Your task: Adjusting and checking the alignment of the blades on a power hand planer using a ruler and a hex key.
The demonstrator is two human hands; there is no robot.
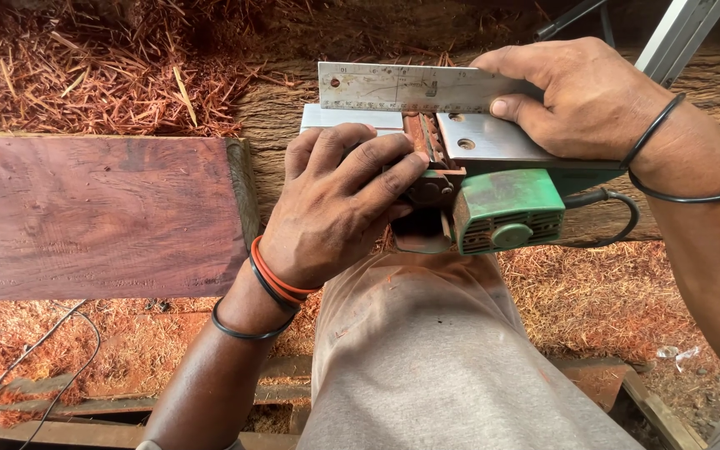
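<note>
- Steel and green plastic meet under the hands: an upturned electric planer [493, 196] rests on the person's knee [427, 333], its bare metal sole plate facing up and its green motor housing with a slotted vent and round cap turned toward the camera.
- The right hand [581, 100] presses a flat metal ruler [402, 87] on edge across the planer's sole plate; the thumb lies along the ruler's lower edge and the fingers curl over its top, closed on it.
- The left hand [335, 204] lies on the planer's front part, fingers bent and fingertips touching the rust-coloured cutter slot between the two plates; it bears down on the tool rather than wrapping round it.
- The ruler is a pale grey strip with a small hole near its left end and fine graduations along its upper edge.
- A black cord [618, 218] loops out from the right of the green housing.
- Orange and black bands [272, 279] circle the left wrist; thin black bands circle the right.
- A reddish-brown plank [93, 217], smooth-faced, lies to the left, just beside the left hand.
- Red wood shavings [85, 75] are heaped behind the plank and scattered over the ground on both sides of the knee.
- A thin cable [60, 358] trails over the shavings at lower left.
</note>
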